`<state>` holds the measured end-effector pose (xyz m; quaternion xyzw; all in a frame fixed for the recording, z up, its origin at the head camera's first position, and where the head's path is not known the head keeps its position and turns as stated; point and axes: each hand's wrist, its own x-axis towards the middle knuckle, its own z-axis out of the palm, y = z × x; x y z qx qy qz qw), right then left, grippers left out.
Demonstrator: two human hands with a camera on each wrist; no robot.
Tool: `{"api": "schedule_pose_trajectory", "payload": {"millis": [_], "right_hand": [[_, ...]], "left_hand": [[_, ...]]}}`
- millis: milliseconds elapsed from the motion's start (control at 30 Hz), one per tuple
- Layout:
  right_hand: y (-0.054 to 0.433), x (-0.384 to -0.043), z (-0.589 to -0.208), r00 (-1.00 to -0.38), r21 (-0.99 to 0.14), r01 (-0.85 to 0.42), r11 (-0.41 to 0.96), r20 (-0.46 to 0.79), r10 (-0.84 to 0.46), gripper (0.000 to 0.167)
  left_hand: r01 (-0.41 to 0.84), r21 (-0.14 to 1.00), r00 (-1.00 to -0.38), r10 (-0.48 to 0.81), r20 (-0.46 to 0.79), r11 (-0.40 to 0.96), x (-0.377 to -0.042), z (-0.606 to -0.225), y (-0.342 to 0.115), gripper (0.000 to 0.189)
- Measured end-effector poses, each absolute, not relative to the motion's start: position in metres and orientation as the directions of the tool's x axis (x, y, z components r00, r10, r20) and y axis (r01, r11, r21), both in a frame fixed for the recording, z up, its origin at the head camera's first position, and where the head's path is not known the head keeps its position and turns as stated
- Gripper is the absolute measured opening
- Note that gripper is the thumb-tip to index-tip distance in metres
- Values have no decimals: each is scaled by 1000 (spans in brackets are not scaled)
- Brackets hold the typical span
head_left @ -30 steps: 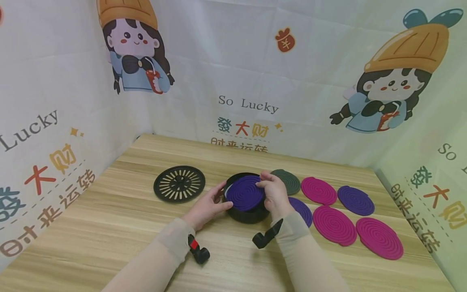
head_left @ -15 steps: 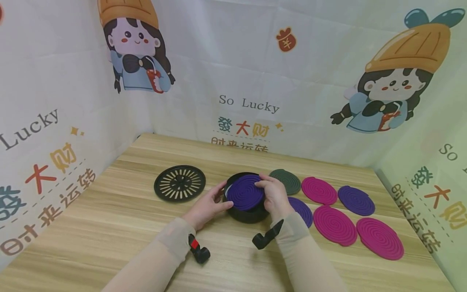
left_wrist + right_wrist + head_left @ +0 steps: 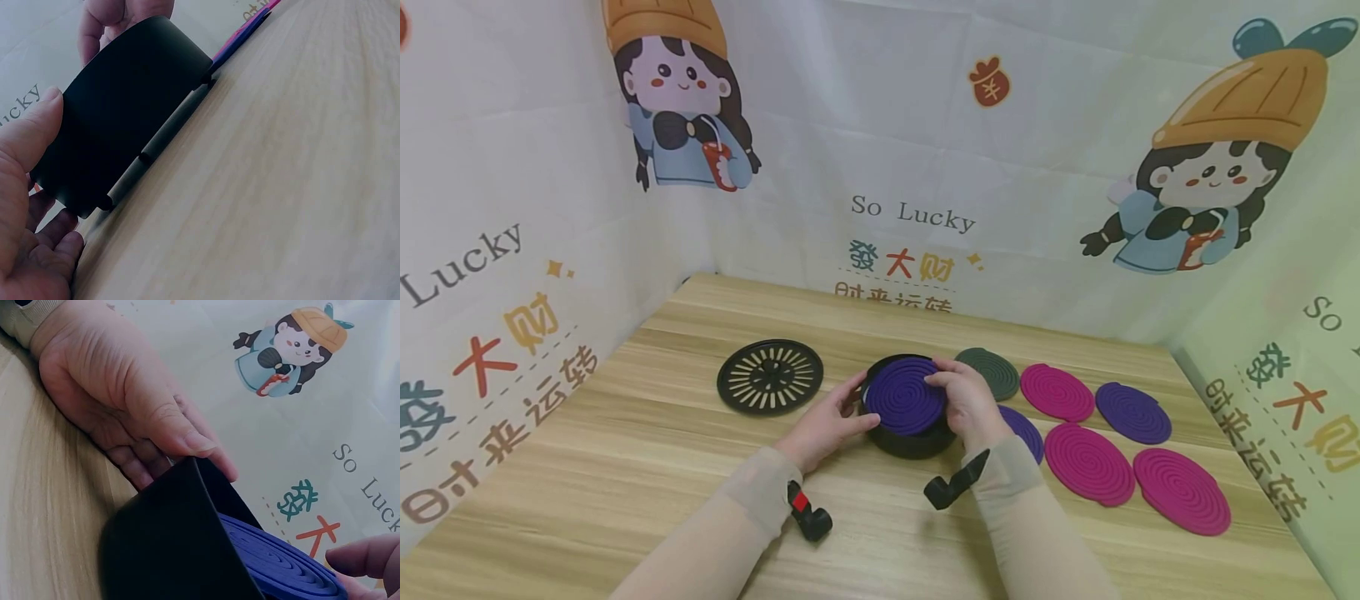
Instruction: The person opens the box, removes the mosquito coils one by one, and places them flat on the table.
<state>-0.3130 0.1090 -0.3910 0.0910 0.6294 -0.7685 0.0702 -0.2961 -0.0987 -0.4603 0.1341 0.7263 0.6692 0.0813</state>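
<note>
My left hand (image 3: 823, 429) grips the side of a round black mosquito coil holder (image 3: 913, 447), thumb at its rim. In the left wrist view the holder (image 3: 125, 112) shows short feet underneath, and the left fingers curl near its base. A purple mosquito coil (image 3: 905, 396) lies slanted in the holder's mouth. My right hand (image 3: 968, 408) pinches the coil's right edge with thumb and fingers. From the right wrist view, the coil (image 3: 269, 550) looks like a stack of thin spiral layers, one side down inside the holder and the other sticking out past the rim.
The slotted black lid (image 3: 767, 377) lies flat on the wooden table (image 3: 647, 467), left of the holder. Over on the right are a green coil (image 3: 988, 372), several pink coils (image 3: 1088, 462) and purple coils (image 3: 1133, 412). Printed cloth (image 3: 880, 125) hangs behind.
The purple coil has turned a little in the holder's mouth, covering the pale gap at its left edge. My right wrist has shifted slightly right; the left hand holds still.
</note>
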Motion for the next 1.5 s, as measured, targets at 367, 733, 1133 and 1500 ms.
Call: {"api": "schedule_pose_trajectory", "payload": {"millis": [367,733,1133,1500], "right_hand": [[110,-313,-386,-969,-962,249,-109,-246,-39,53],[110,-312,-388,-968,-962,249,-110,-244,-54,57],[110,-312,-390,-969,-963,244,-114,-237,-69,59],[109,-312,-391,-967,-964,251,-93,-245,-70,58]], "left_hand": [[86,994,-952,299,60,74,-295,-461,-100,83],[91,993,-954,293,65,77,-294,-460,-99,82],[125,988,-948,303,93,89,-295,-462,-100,84],[69,995,-959,279,45,77,-295,-462,-99,82]]}}
